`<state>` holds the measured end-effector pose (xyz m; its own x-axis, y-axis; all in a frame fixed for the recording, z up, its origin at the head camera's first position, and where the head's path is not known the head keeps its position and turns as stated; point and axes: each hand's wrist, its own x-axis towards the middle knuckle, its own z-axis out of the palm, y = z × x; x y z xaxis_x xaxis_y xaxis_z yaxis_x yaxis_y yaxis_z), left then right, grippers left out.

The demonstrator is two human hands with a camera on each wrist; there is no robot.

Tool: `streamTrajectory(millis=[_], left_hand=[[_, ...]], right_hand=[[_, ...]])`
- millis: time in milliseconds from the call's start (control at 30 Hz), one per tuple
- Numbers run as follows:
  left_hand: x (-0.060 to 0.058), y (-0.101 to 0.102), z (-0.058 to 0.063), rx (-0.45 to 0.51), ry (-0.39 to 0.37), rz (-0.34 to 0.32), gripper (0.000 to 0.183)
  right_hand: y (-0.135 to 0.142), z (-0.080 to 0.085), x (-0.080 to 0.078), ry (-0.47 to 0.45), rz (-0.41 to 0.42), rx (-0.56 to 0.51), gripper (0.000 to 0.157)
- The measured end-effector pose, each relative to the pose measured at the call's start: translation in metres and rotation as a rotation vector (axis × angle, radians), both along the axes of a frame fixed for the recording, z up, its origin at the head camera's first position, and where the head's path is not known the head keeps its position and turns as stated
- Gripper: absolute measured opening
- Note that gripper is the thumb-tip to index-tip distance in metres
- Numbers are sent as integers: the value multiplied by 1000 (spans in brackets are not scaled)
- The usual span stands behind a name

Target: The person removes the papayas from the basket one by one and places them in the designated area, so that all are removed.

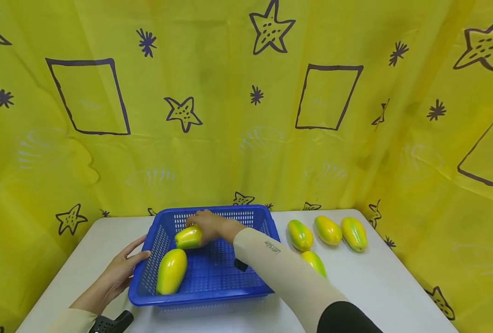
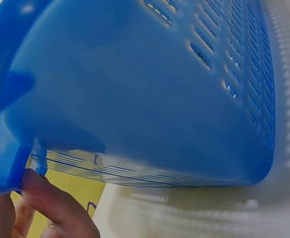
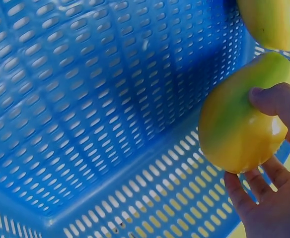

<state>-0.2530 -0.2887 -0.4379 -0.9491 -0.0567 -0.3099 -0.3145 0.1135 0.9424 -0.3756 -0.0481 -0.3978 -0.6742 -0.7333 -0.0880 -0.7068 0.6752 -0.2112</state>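
A blue plastic basket [image 1: 213, 289] with slotted walls stands on the table. My left hand [image 1: 119, 273] grips its left rim, the thumb over the edge; in the left wrist view the fingers [image 2: 60, 208] bend at the rim. Inside the basket my right hand [image 1: 209, 226] holds a yellow-green papaya [image 1: 188, 237] near the back left corner. The right wrist view shows the thumb [image 3: 274, 101] across this papaya [image 3: 239, 124] and fingers around its other side. Another papaya [image 1: 172, 272] lies in the basket's front left corner.
Right of the basket lie several more papayas [image 1: 300, 235] on the white table [image 1: 379, 286], one partly hidden behind the right sleeve [image 1: 279, 263]. A yellow patterned curtain [image 1: 229, 157] hangs close behind the table and along its sides.
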Motion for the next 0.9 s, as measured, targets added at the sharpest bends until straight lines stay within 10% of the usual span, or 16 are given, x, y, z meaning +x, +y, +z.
streamTrajectory(millis=[400, 900], left_hand=[[-2, -2, -2, -15, 1, -4, 75], [-1, -2, -1, -6, -4, -11, 75]], right_hand=[[20, 13, 6, -102, -3, -73, 60], [60, 28, 3, -464, -96, -221, 55]])
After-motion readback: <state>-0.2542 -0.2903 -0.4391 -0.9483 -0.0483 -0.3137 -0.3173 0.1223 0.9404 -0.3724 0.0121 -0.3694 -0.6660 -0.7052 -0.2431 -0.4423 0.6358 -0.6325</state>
